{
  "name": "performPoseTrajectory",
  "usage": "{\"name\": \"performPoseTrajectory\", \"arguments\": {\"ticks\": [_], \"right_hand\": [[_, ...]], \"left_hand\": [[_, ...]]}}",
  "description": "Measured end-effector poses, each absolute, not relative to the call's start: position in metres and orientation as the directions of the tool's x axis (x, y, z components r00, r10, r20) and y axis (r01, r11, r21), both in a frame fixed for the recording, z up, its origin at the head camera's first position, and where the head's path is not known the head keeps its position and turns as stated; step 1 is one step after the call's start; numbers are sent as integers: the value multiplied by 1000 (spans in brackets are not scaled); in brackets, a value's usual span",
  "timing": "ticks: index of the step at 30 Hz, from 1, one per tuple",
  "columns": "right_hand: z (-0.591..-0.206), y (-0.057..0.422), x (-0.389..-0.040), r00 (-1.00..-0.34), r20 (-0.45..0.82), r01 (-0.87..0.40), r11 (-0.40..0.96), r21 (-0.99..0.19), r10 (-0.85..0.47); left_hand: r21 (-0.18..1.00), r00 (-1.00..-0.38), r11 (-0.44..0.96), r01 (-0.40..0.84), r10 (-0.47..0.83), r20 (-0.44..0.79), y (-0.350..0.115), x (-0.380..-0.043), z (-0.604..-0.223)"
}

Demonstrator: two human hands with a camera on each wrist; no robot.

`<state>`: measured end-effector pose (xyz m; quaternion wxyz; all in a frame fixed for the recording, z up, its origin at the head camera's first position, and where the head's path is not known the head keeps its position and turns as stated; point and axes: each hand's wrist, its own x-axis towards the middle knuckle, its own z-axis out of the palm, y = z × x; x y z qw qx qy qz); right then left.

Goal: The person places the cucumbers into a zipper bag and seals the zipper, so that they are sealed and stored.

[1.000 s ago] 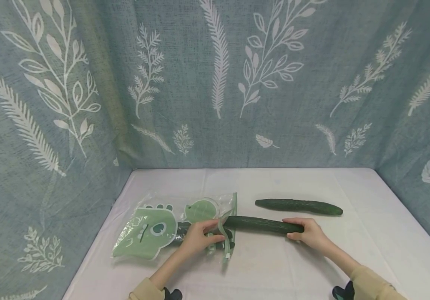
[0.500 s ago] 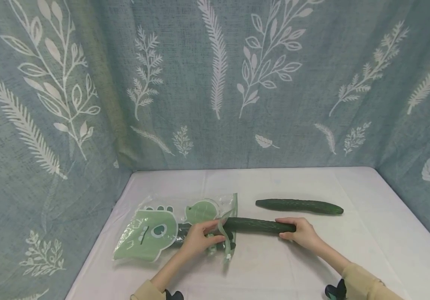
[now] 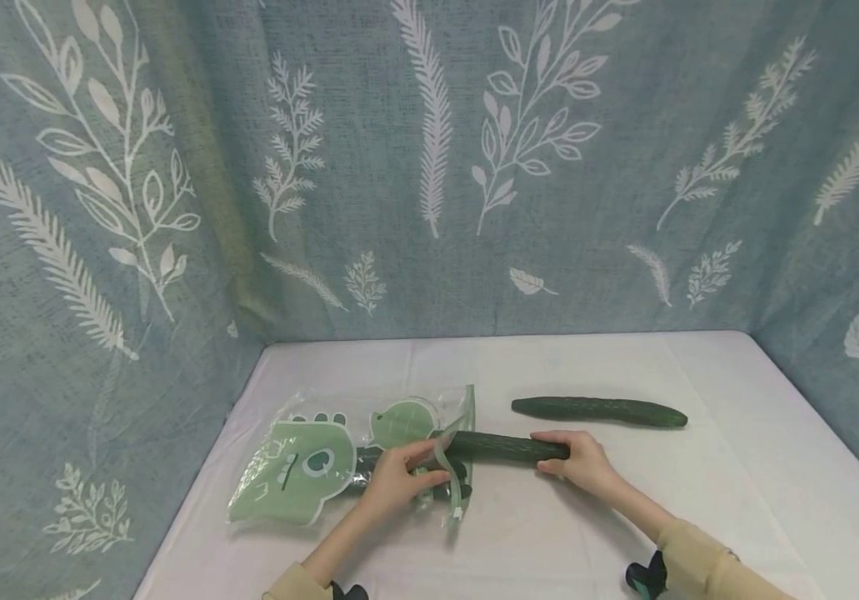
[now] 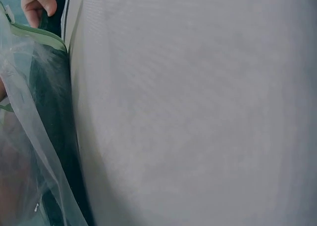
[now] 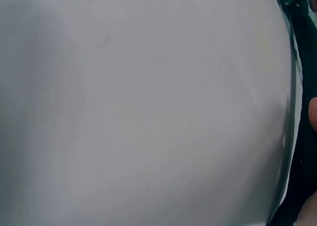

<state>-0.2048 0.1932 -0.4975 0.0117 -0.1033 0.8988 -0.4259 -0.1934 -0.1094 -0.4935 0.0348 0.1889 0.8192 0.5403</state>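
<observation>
My right hand (image 3: 577, 460) grips the right end of a long green cucumber (image 3: 500, 447), whose left end runs into the mouth of a clear zip bag (image 3: 302, 471) printed with green cartoon figures. At that mouth my left hand (image 3: 399, 475) pinches the bag's green-edged opening, thumb and fingers on the plastic. Inside the bag, dark cucumber shapes (image 3: 364, 469) show through the film, partly covered by the print and my left hand. In the left wrist view, the cucumber (image 4: 52, 97) lies behind the wrinkled plastic. The right wrist view catches the cucumber (image 5: 308, 151) with a fingertip at its side.
Another cucumber (image 3: 600, 412) lies loose on the white tablecloth (image 3: 534, 542), behind and to the right of my right hand. A blue-green leaf-patterned curtain (image 3: 392, 167) stands along the back and both sides of the table.
My right hand has moved left, pushing the cucumber further into the bag, so less of it shows outside. The left hand has stayed at the bag's mouth.
</observation>
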Motion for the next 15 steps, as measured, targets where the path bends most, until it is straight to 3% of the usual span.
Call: {"name": "performPoseTrajectory", "arguments": {"ticks": [15], "right_hand": [[-502, 169, -210, -987, 66, -145, 617, -774, -149]], "left_hand": [[914, -930, 308, 264, 334, 156, -110, -194, -496]]}}
